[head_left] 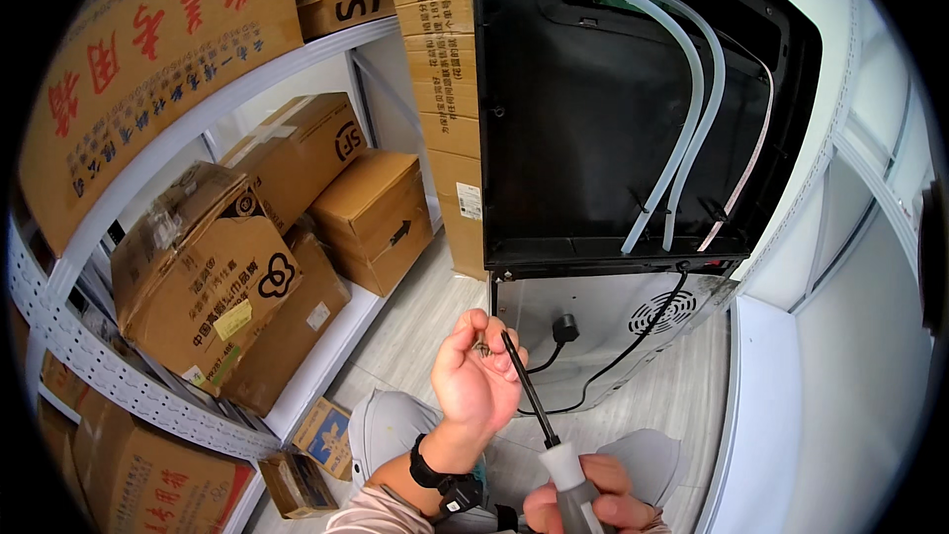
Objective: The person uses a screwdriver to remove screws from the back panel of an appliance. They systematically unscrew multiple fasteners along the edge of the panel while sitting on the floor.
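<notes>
My right hand (605, 496) grips a screwdriver (565, 475) by its grey and white handle. The dark shaft slants up and to the left. Its tip is close to the fingertips of my left hand (474, 376), which is raised with the fingers curled in. Something small and metallic shows between those fingers, too small to name. Beyond both hands stands a tall appliance with a black upper panel (583, 158). Two translucent hoses (697, 89) and a thin pale tube (756, 158) run down that panel. Below it is a grey metal panel (613, 321).
The grey panel carries a black plug (564, 326), a cable (647, 336) and a round vent (662, 312). White shelving (346, 356) with several cardboard boxes (213, 267) lines the left. A tall carton (445, 138) stands beside the appliance. A small box (326, 435) lies near my knee.
</notes>
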Demonstrator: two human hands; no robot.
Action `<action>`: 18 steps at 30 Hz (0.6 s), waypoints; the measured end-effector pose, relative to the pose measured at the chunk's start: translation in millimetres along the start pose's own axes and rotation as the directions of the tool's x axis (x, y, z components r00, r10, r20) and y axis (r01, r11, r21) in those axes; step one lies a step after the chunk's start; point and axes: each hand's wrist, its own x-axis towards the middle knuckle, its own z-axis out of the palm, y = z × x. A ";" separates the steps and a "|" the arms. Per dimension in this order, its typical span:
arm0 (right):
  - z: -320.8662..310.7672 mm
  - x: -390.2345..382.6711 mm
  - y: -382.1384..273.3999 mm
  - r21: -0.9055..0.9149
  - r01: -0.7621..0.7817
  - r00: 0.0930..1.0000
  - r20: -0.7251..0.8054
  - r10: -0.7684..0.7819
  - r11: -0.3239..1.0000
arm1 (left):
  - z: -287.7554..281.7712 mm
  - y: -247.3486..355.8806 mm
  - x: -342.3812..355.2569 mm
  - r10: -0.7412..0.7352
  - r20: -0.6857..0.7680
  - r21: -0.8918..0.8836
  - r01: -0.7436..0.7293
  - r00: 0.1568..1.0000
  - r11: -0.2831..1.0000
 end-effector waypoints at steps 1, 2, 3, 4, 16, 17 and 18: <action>1.9 -5.8 11.8 -0.185 0.080 0.996 -0.032 -0.087 0.979 | -0.1 -1.3 -1.9 -0.018 -0.019 -0.037 0.017 1.000 0.999; 2.1 -9.6 24.0 -0.367 0.148 0.983 -0.046 -0.177 0.918 | -2.1 -2.9 -4.0 -0.057 0.001 -0.061 0.057 0.998 0.997; -10.2 -33.3 39.4 -0.425 0.206 0.978 0.068 -0.196 0.882 | -2.5 -3.2 -6.4 -0.093 0.026 -0.082 0.095 0.995 0.992; -1.0 -12.8 45.3 -0.452 0.293 0.943 -0.009 -0.332 0.843 | -4.1 -6.3 -5.8 -0.133 0.047 -0.106 0.138 0.990 0.985; 7.3 32.7 76.5 -0.457 0.498 0.849 0.084 -0.522 0.737 | -5.0 -9.0 -5.0 -0.234 0.146 0.061 0.228 0.961 0.972; 5.1 34.6 74.3 -0.461 0.487 0.863 0.122 -0.490 0.742 | -5.3 -9.5 -4.0 -0.229 0.142 0.073 0.221 0.963 0.973; 2.8 36.4 69.6 -0.462 0.473 0.876 0.158 -0.455 0.750 | -6.7 -8.8 -3.5 -0.222 0.135 0.085 0.212 0.966 0.973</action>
